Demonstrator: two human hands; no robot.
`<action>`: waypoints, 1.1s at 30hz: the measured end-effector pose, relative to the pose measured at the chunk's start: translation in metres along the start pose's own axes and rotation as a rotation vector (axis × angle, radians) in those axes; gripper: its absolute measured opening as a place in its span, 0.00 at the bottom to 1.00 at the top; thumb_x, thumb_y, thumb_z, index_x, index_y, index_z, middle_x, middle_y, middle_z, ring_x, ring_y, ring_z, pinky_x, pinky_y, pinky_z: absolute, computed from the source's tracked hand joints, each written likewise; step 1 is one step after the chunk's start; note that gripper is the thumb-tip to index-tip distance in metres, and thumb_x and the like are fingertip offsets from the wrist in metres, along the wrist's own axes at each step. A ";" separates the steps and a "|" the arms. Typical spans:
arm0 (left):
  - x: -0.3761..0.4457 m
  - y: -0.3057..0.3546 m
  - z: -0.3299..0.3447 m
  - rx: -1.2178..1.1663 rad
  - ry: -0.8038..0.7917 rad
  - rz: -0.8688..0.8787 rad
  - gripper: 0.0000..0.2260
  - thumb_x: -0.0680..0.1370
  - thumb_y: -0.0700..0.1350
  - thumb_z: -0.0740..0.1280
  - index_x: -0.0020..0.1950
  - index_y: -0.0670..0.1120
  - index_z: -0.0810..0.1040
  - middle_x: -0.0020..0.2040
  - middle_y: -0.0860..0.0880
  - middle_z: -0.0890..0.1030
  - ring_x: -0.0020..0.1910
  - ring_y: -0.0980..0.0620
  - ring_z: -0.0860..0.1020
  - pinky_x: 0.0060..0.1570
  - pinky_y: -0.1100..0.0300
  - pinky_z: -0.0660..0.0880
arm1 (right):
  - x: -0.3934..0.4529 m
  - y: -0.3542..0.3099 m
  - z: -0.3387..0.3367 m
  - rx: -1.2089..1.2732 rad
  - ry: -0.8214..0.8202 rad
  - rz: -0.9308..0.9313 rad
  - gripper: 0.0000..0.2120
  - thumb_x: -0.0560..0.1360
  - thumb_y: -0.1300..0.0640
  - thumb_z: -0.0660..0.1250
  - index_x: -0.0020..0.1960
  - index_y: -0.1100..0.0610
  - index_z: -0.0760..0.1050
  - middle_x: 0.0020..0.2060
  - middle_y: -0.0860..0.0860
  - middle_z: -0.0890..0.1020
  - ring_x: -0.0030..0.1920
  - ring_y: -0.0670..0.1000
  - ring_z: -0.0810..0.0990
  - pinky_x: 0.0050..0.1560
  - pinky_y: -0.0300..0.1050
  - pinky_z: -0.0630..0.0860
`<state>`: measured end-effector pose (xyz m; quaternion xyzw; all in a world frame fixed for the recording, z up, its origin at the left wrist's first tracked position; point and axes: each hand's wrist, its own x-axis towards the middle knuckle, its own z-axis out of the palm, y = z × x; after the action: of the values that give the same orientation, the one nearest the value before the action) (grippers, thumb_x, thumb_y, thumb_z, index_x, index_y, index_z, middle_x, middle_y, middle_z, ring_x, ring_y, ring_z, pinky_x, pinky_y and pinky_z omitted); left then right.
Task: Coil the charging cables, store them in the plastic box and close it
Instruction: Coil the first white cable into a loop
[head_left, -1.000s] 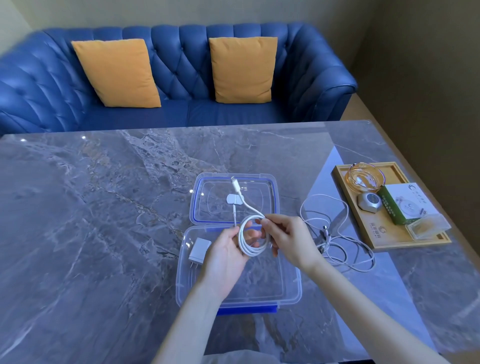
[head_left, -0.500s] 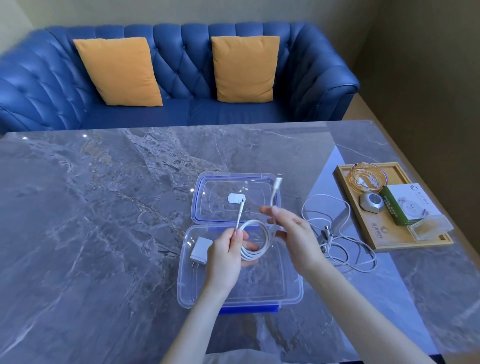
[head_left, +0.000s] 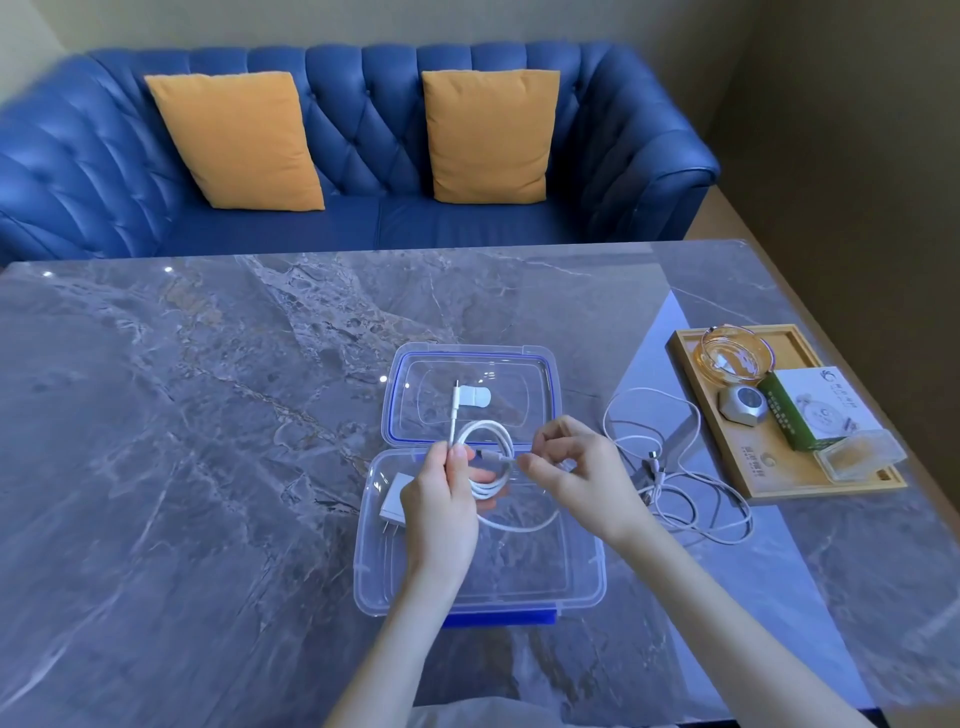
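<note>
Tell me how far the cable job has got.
Done: white charger plug lies in the open clear plastic box. In hand: left hand holds the coiled white cable; right hand pinches its end. Left: loose white cable on the marble table, blue-rimmed lid open.

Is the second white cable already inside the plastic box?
No. The loose cable lies on the table, right of the plastic box.

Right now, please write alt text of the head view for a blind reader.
Left hand holds a coiled white cable above an open plastic box; right hand pinches its end. A loose cable lies beside the box.
</note>
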<state>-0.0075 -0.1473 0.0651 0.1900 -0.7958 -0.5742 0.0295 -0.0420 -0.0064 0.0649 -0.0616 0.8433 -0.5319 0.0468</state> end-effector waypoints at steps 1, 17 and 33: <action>-0.002 0.002 0.000 0.028 -0.008 0.030 0.13 0.81 0.45 0.53 0.39 0.48 0.71 0.37 0.47 0.84 0.30 0.59 0.82 0.35 0.63 0.79 | 0.001 0.000 0.002 -0.110 0.031 -0.070 0.20 0.71 0.60 0.69 0.23 0.54 0.67 0.34 0.50 0.74 0.33 0.43 0.70 0.36 0.31 0.64; -0.009 0.006 0.005 0.098 -0.155 0.144 0.11 0.81 0.44 0.54 0.41 0.50 0.72 0.34 0.52 0.82 0.34 0.54 0.81 0.36 0.59 0.80 | 0.002 -0.002 0.009 0.490 -0.140 0.256 0.10 0.76 0.69 0.59 0.52 0.60 0.75 0.32 0.55 0.79 0.33 0.50 0.76 0.38 0.44 0.75; -0.023 0.002 0.017 -0.069 -0.160 0.089 0.13 0.81 0.42 0.52 0.39 0.51 0.68 0.31 0.52 0.80 0.26 0.59 0.79 0.29 0.66 0.76 | 0.023 0.023 0.002 1.233 0.426 0.736 0.16 0.75 0.74 0.59 0.59 0.61 0.65 0.41 0.62 0.78 0.28 0.51 0.83 0.26 0.40 0.79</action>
<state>0.0085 -0.1236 0.0654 0.1069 -0.7831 -0.6127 -0.0021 -0.0653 -0.0023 0.0430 0.3662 0.3490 -0.8586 0.0835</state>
